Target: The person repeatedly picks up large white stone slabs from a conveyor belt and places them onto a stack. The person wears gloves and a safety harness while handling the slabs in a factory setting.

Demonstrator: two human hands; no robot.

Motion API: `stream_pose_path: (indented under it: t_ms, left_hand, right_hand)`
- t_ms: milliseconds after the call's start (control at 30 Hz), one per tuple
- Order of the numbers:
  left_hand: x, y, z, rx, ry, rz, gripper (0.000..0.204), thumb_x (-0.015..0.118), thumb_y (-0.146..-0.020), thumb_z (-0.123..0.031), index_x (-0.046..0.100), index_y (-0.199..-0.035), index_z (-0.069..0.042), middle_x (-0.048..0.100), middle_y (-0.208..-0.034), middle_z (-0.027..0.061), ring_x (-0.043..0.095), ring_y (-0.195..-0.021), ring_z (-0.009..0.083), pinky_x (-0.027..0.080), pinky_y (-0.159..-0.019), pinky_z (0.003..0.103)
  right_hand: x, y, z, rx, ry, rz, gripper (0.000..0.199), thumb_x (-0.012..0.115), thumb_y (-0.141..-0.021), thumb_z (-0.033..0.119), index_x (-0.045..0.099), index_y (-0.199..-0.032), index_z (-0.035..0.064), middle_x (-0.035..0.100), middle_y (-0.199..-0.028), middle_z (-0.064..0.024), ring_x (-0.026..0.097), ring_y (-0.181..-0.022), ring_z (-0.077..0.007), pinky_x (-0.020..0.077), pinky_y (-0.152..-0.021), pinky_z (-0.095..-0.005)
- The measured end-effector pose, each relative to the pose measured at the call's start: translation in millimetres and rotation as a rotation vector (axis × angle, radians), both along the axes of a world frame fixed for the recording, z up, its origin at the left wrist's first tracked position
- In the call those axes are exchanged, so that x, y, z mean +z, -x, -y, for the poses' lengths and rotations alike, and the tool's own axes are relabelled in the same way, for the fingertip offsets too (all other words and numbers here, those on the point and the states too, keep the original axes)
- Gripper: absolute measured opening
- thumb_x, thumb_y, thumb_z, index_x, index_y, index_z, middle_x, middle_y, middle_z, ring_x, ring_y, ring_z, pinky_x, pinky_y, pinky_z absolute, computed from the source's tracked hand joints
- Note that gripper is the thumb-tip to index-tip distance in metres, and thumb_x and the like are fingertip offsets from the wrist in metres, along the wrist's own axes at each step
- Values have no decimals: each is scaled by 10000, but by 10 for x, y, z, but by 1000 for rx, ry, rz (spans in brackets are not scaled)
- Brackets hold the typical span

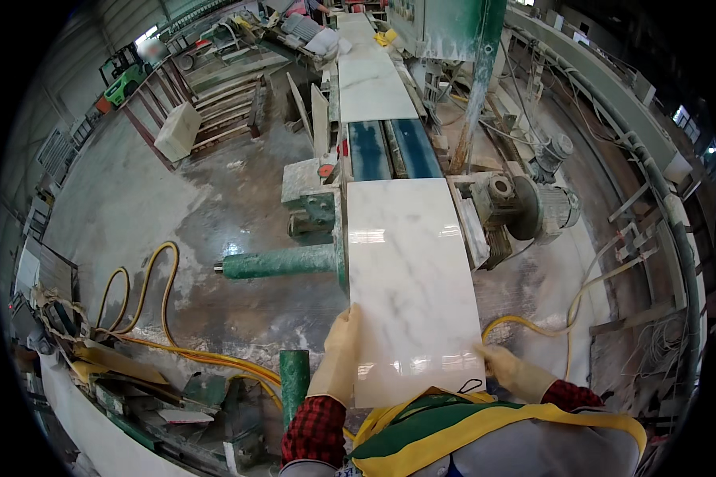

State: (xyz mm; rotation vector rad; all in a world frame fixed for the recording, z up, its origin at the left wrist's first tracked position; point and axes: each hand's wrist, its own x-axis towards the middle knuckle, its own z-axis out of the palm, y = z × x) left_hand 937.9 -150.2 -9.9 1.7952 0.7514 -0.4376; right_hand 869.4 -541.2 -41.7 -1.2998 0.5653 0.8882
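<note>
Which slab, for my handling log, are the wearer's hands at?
The nearest slab, on this side of the blue belts: the left hand is at its left edge, the right hand at its right. Slabs beyond have neither hand near.

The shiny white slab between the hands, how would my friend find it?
Find the two blue belts. Just below them, a white, grey-streaked slab stretches toward the picture's bottom. Unlike the slab beyond the belts, it has the left hand and right hand at its edges.

the head view looks from the person's head, facing down and forward; it is near to the white slab (406, 278) and reaches widely to the distant green forklift (126, 84).
</note>
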Motion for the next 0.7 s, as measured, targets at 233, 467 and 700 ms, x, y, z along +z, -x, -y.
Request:
stream_pose_path:
  t_ms: [233, 467, 700]
  left_hand:
    - [-537, 501, -329, 58, 590, -118, 625, 607, -1080, -471, 628, -1454, 29, 733, -1315, 167, 728, -1139, 267, 582, -942, 389]
    - [-587, 336, -196, 152, 420, 197, 568, 588, -1074, -517, 706, -1225, 18, 764, -1025, 100, 678, -815, 184, 541, -761, 362]
    - [-593, -640, 80, 238, 178, 165, 543, 504, -1100, -508, 708, -1254, -30, 721, -939, 64, 687, -863, 187, 542, -810, 352]
  right_hand:
    - [42, -97, -157, -69, -38, 11, 431, 680, -1086, 396, 708, -1276, 10, 773, -1153, -78, 739, -955, -175, 601, -794, -317]
    - [-391, -1201, -254, -71, 71, 287, 521, 770, -1000, 475, 728, -1196, -6, 751, -1081, -74, 672, -839, -161, 535, -700, -345]
    - [-722, -2363, -56, -73, 466, 279, 587, 792, -939, 583, 703, -1206, 68, 743, -993, -84, 662, -714, -221, 467, -559, -344]
